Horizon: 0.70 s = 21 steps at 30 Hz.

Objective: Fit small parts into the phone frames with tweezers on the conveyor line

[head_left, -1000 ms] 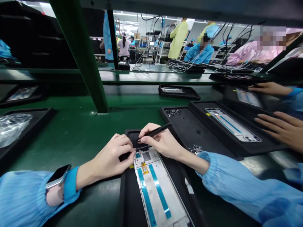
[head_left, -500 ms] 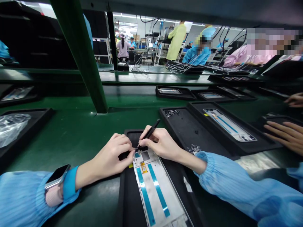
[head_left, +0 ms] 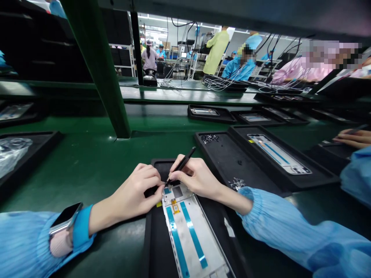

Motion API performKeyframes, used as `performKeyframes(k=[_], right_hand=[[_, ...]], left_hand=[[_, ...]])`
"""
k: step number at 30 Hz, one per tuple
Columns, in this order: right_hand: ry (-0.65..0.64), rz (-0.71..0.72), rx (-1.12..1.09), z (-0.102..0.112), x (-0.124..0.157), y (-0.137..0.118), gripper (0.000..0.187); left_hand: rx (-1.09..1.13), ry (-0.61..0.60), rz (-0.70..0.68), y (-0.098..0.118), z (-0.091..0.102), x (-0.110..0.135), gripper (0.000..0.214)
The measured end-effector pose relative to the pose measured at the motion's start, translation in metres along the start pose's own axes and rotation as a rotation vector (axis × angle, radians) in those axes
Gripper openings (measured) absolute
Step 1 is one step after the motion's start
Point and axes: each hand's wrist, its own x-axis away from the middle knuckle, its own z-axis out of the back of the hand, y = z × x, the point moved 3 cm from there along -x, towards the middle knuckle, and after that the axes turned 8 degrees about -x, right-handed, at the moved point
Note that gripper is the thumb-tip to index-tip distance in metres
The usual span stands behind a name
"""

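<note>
A white phone frame [head_left: 189, 231] with blue strips and an orange flex piece lies in a black tray [head_left: 155, 247] before me. My right hand [head_left: 194, 175] grips slim black tweezers [head_left: 185, 159], tip down at the frame's top end. Close beside that tip, my left hand [head_left: 142, 189] is closed, thumb and forefinger pinched together at the frame's upper left corner. What sits between those fingers is hidden or too small to make out.
To the right, a black tray [head_left: 220, 162] holds small loose parts; beside it another tray [head_left: 321, 178] carries a phone frame [head_left: 278, 153]. A co-worker's hand [head_left: 355, 138] is at far right. A green post [head_left: 116, 112] stands ahead; bagged material [head_left: 13, 156] lies left.
Both my hands stay at the frame's top end with barely any movement. At far right, the co-worker's spread hand has left its spot, and a blue sleeve now shows there.
</note>
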Motion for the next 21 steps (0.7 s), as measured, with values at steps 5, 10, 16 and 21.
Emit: performKeyframes(k=[5,10,16,21], right_hand=[[-0.027,0.112,0.118,-0.0030,-0.0015,-0.0056,0.010],[0.003,0.115,0.091,-0.0042,-0.0022,-0.0074,0.010],[0.054,-0.033,0.001,0.0001,0.0000,-0.0018,0.013],[0.037,0.022,0.076,-0.0002,0.0004,-0.0028,0.013]], left_hand=[[0.014,0.009,0.002,0.0001,0.0003,-0.0012,0.018],[0.023,0.013,0.007,0.0004,0.0010,-0.0019,0.018],[0.025,0.015,-0.003,0.0002,0.0004,0.0002,0.016],[0.010,0.015,-0.015,-0.0008,-0.0010,0.0003,0.018]])
